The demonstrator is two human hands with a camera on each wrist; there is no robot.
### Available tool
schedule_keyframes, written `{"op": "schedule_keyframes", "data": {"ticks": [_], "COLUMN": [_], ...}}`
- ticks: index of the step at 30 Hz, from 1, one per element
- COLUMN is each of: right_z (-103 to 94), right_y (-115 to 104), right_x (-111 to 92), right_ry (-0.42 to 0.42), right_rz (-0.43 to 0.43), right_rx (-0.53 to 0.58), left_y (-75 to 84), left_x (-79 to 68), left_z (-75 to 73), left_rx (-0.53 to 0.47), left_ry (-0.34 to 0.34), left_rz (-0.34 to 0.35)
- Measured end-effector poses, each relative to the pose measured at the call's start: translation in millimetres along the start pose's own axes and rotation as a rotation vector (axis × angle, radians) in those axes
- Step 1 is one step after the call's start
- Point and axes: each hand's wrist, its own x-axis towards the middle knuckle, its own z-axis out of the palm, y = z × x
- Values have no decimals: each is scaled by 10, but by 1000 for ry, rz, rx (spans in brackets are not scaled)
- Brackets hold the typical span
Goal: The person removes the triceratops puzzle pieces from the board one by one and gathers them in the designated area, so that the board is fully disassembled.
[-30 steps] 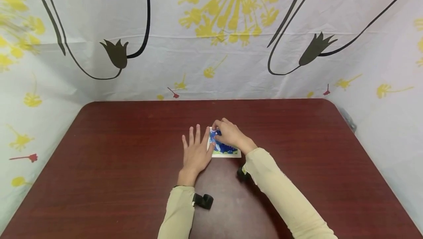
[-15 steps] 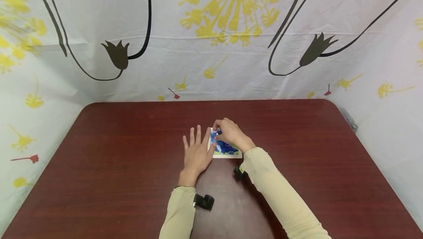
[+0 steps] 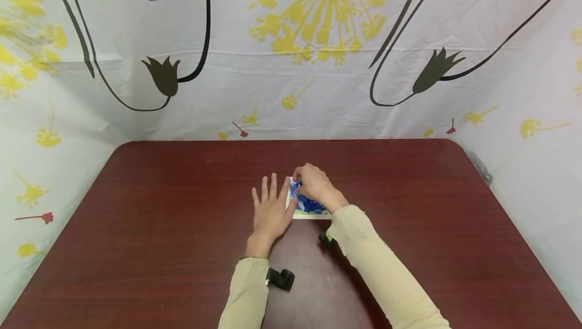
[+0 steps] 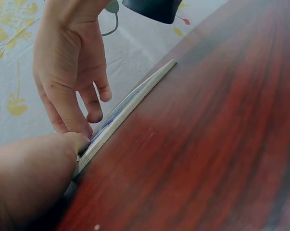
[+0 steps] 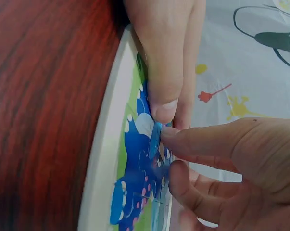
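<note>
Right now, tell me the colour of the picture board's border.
The border is off-white, clearest in the right wrist view.

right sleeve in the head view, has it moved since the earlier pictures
Yes: the right sleeve has shifted slightly left, away from the right edge of the table.

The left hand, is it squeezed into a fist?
No, in the head view the left hand has its fingers spread out.

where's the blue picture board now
In the head view, the picture board lies just right of centre on the table, the left hand along its left edge, the right hand over its upper part.
</note>
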Motion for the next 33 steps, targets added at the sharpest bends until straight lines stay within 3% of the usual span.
{"op": "schedule_keyframes", "data": {"ticks": [5, 13, 18, 25, 33], "right_z": [-43, -106, -117, -97, -9], "right_y": [-3, 48, 69, 96, 15], "right_x": [26, 165, 208, 141, 6], "right_ry": [-24, -206, -275, -212, -25], "right_rz": [-7, 14, 23, -23, -94], "right_rx": [19, 68, 96, 45, -63], "left_y": [12, 15, 23, 33, -3], "left_x": [8, 9, 0, 5, 3], "left_z": [-2, 3, 7, 30, 19], "left_rx": [7, -2, -7, -14, 1], "left_ry": [4, 19, 23, 21, 8], "left_rz": [-1, 0, -1, 5, -14]}}
